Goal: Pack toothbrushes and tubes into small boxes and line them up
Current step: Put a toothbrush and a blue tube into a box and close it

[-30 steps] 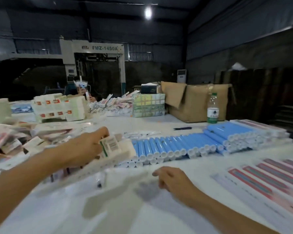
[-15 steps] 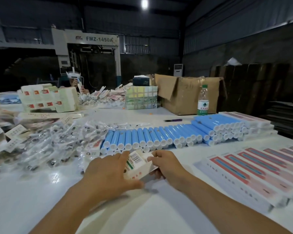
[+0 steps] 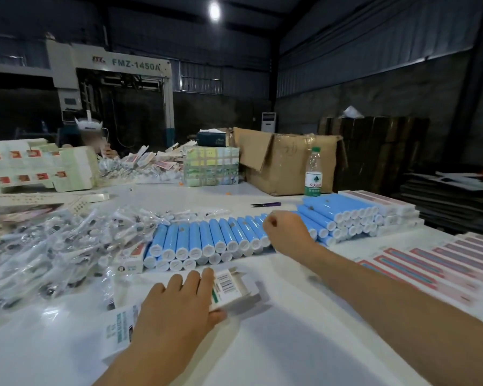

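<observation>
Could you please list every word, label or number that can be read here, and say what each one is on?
"FMZ-1450A": on the big machine at the back.
Water bottle label: characters too small to read.
Small box under the left hand: barcode only, digits blurred.
Flat wrapper beside it: print blurred.

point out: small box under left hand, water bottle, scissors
small box (image 3: 234, 288), head view, on its barcoded top face.
water bottle (image 3: 313, 174), head view, on its label.
scissors (image 3: 267, 204), head view, on the purple handles.
</observation>
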`<control>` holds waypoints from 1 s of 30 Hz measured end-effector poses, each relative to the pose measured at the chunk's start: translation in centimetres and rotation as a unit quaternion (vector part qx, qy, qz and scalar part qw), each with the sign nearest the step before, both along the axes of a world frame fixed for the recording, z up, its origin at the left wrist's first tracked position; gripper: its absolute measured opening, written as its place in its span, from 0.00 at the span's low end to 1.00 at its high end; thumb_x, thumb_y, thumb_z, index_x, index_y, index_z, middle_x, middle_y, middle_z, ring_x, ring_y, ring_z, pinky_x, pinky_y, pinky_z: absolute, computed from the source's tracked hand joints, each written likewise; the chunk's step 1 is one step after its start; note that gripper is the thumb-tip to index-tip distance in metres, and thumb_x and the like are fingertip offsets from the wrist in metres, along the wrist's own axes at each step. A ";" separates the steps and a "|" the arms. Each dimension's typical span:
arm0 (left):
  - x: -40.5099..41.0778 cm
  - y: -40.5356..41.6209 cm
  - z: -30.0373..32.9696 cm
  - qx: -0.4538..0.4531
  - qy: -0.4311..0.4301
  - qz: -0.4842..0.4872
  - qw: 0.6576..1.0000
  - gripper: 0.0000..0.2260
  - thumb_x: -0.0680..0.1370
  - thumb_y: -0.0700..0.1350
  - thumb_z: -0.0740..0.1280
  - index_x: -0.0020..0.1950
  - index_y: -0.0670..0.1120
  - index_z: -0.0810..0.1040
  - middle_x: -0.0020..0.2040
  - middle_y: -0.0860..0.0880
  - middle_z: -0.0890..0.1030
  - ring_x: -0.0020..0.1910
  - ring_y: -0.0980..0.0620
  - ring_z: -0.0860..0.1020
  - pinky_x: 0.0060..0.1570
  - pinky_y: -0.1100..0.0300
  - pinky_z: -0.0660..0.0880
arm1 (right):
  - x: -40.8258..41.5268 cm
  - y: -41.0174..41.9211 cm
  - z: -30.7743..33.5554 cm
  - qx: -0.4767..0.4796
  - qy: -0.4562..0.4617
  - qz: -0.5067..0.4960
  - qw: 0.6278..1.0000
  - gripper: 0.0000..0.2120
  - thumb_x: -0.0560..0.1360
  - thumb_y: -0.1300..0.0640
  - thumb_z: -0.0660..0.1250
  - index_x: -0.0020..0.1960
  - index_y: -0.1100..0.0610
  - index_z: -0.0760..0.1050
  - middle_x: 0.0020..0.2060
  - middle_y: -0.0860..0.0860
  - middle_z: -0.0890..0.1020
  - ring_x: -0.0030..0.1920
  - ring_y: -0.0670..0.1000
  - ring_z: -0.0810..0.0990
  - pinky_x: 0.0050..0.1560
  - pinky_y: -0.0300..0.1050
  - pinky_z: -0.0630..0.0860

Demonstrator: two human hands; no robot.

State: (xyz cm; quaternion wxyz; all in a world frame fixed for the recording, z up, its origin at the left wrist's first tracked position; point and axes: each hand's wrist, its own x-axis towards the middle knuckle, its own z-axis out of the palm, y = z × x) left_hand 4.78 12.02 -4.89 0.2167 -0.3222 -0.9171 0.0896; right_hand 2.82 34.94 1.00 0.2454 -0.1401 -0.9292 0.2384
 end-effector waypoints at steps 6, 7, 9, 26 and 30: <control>0.9 1.3 1.1 0.047 -0.037 -0.011 0.998 0.39 0.71 0.70 0.61 0.72 0.43 0.66 0.60 0.44 0.75 0.53 0.45 0.76 0.47 0.50 0.72 | -4.8 10.0 3.3 0.221 -0.113 -0.178 0.952 0.12 0.78 0.62 0.57 0.57 0.62 0.74 0.55 0.59 0.74 0.55 0.57 0.72 0.51 0.48 0.71; 0.7 1.4 1.2 0.061 -0.043 -0.026 0.997 0.40 0.62 0.69 0.71 0.61 0.41 0.78 0.48 0.43 0.80 0.40 0.45 0.80 0.36 0.51 0.75 | -5.3 11.1 3.2 0.239 -0.141 -0.213 0.937 0.13 0.77 0.61 0.58 0.60 0.61 0.73 0.58 0.59 0.73 0.59 0.57 0.71 0.54 0.49 0.71; 0.2 1.7 0.8 0.093 -0.005 -0.075 0.993 0.36 0.49 0.66 0.79 0.44 0.39 0.85 0.31 0.45 0.80 0.25 0.46 0.76 0.21 0.55 0.71 | -6.2 12.5 2.6 0.236 -0.193 -0.264 0.915 0.16 0.77 0.57 0.60 0.64 0.58 0.71 0.62 0.58 0.72 0.61 0.57 0.70 0.58 0.50 0.70; -2.0 0.7 0.5 0.091 -0.033 0.000 0.995 0.38 0.76 0.68 0.52 0.77 0.45 0.51 0.68 0.48 0.67 0.61 0.47 0.69 0.55 0.52 0.66 | -6.5 9.0 5.1 0.100 -0.013 -0.143 0.985 0.11 0.75 0.52 0.64 0.38 0.58 0.70 0.32 0.52 0.75 0.30 0.50 0.72 0.27 0.41 0.65; -1.8 0.2 0.2 0.083 -0.016 -0.004 0.996 0.33 0.79 0.66 0.45 0.77 0.49 0.42 0.72 0.51 0.61 0.67 0.49 0.64 0.60 0.55 0.63 | -0.7 2.7 4.8 -0.267 0.173 0.060 0.946 0.20 0.74 0.62 0.67 0.59 0.47 0.63 0.36 0.55 0.78 0.26 0.51 0.76 0.22 0.42 0.71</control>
